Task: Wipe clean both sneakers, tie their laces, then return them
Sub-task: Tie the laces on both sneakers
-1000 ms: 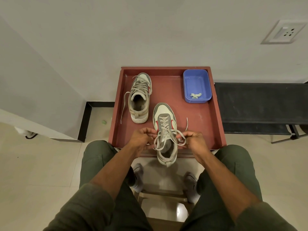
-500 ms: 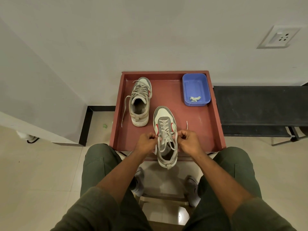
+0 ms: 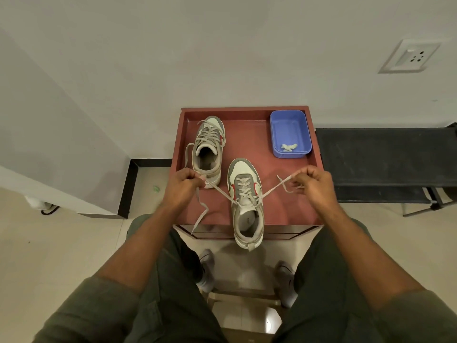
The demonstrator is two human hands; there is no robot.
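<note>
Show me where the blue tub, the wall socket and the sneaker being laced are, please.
blue plastic tub point(image 3: 289, 127): head view, on its bare inner floor.
wall socket point(image 3: 411, 56): head view, on its white faceplate.
near sneaker point(image 3: 243, 169): head view, on its white toe cap.

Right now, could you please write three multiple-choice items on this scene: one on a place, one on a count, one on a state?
1. Where is the blue tub?
A. tray's far right corner
B. floor
C. bench

2. How many sneakers are on the tray?
A. one
B. two
C. three

3. What are the near sneaker's laces?
A. knotted in a bow
B. missing
C. pulled apart by both hands

Key: 1 A, it sits by the tray's far right rim. 2 B, far sneaker and near sneaker. 3 C, left hand and right hand each pinch a lace end.
</note>
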